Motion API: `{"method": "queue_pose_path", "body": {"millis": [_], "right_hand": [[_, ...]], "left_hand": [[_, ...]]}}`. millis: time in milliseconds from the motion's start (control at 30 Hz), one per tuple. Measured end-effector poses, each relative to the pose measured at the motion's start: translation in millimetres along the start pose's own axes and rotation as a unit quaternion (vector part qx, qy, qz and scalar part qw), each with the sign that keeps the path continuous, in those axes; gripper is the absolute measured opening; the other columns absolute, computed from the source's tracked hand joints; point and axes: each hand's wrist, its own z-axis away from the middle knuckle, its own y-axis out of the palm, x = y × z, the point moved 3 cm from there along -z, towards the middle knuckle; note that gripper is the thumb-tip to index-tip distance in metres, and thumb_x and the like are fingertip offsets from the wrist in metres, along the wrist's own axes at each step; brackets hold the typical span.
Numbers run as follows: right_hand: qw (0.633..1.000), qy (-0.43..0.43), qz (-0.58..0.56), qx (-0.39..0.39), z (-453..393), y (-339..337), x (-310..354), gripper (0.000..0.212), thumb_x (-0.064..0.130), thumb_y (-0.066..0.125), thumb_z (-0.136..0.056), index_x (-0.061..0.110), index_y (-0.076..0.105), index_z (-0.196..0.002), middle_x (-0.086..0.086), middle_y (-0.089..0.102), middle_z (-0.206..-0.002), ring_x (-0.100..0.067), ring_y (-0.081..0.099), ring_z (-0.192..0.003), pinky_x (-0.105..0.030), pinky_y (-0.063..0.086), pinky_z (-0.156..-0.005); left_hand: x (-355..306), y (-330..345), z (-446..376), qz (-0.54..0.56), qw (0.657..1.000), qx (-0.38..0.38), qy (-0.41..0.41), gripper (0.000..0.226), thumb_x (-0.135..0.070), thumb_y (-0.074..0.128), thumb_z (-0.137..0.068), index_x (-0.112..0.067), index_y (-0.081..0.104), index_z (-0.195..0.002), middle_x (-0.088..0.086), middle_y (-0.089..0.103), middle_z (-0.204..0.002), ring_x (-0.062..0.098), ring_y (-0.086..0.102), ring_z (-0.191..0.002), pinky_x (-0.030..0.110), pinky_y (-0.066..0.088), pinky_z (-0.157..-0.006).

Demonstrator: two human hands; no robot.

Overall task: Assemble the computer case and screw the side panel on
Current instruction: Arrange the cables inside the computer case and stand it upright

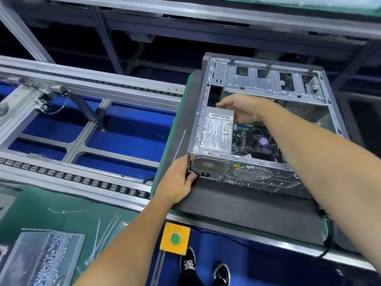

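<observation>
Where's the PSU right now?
Head view: the PSU sits in the case's near-left corner, beside the fan, between both hands.

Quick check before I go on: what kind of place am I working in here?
Most likely a factory assembly line for computers. An open computer case sits on a pallet beside a roller conveyor, with a yellow push-button box at the station edge and a bag of screws nearby.

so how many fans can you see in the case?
1 with blades visible: the CPU cooler fan, right of the power supply. Meshes on the rear, one behind the power supply and one to its right, may hide more.
</observation>
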Motion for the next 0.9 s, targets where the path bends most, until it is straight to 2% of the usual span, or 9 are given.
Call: {"method": "queue_pose_path", "body": {"millis": [67,167,267,400,533,633,767,900], "right_hand": [[0.999,0.03,0.036,0.02,-6.2,2.4,-2.7,0.024,0.019,0.047,-0.1,0.01,0.06,-0.082,-0.005,0.07,-0.077,-0.018,0.066,-0.071,-0.031,0.053,-0.065],[0.993,0.067,0.076,0.053,-13.9,6.9,-3.4,0.034,0.02,0.047,-0.101,0.012,0.072,-0.079,-0.004,0.072,-0.075,-0.016,0.069,-0.068,-0.026,0.056,-0.059],[0.989,0.094,0.064,0.091,-16.9,7.5,-1.0,0.04,0.024,0.05,-0.098,0.016,0.078,-0.071,-0.006,0.071,-0.078,-0.02,0.067,-0.073,-0.031,0.052,-0.069],[0.983,0.116,0.095,0.107,-24.3,9.8,-0.6,0.036,0.024,0.048,-0.099,0.013,0.075,-0.078,-0.009,0.07,-0.082,-0.024,0.065,-0.078,-0.035,0.048,-0.073],[0.987,0.108,0.101,0.068,-27.5,11.9,-0.5,0.031,0.021,0.046,-0.101,0.009,0.067,-0.082,-0.006,0.069,-0.071,-0.018,0.068,-0.063,-0.025,0.051,-0.057],[0.988,0.104,0.096,0.067,-27.7,11.7,-2.8,0.031,0.023,0.047,-0.101,0.01,0.067,-0.08,-0.003,0.069,-0.069,-0.015,0.067,-0.06,-0.022,0.05,-0.053],[0.989,0.1,0.091,0.068,-30.3,12.6,-6.8,0.03,0.025,0.049,-0.1,0.012,0.066,-0.078,0.0,0.067,-0.064,-0.011,0.064,-0.055,-0.017,0.047,-0.047],[0.987,0.102,0.09,0.08,-28.8,14.2,-7.0,0.028,0.024,0.049,-0.1,0.01,0.067,-0.083,-0.004,0.069,-0.071,-0.016,0.066,-0.061,-0.021,0.049,-0.051]], "left_hand": [[-1.0,-0.5,-1.1,0.008,1.0,0.0,0.002,0.042,-0.027,0.055,-0.086,-0.039,0.041,-0.124,-0.016,0.047,-0.117,0.005,0.043,-0.113,0.02,0.031,-0.095],[-0.7,0.7,-3.3,0.018,1.0,0.003,0.002,0.042,-0.021,0.056,-0.086,-0.039,0.044,-0.122,-0.017,0.049,-0.116,0.006,0.045,-0.114,0.02,0.033,-0.094],[-0.2,1.4,-4.4,0.017,1.0,0.005,0.004,0.042,-0.018,0.055,-0.086,-0.038,0.045,-0.122,-0.017,0.049,-0.116,0.007,0.046,-0.112,0.021,0.035,-0.093],[0.9,2.1,-5.4,0.008,1.0,0.011,0.016,0.039,-0.016,0.055,-0.085,-0.034,0.048,-0.12,-0.014,0.05,-0.116,0.009,0.047,-0.113,0.027,0.04,-0.097],[1.0,2.5,-5.9,-0.003,1.0,0.011,0.011,0.041,-0.016,0.052,-0.085,-0.034,0.045,-0.122,-0.012,0.048,-0.114,0.012,0.047,-0.112,0.027,0.041,-0.095],[1.6,3.8,-5.6,-0.025,0.999,0.02,0.018,0.044,-0.018,0.053,-0.086,-0.03,0.043,-0.128,-0.009,0.048,-0.119,0.011,0.043,-0.117,0.028,0.04,-0.1],[0.8,3.5,-4.1,-0.057,0.997,0.02,0.038,0.049,-0.017,0.054,-0.086,-0.026,0.043,-0.133,-0.01,0.045,-0.123,0.009,0.039,-0.12,0.02,0.032,-0.103],[-1.9,2.8,-5.1,-0.067,0.997,0.022,0.037,0.05,-0.016,0.053,-0.085,-0.023,0.044,-0.133,-0.007,0.045,-0.128,0.01,0.039,-0.121,0.019,0.029,-0.105]]}}
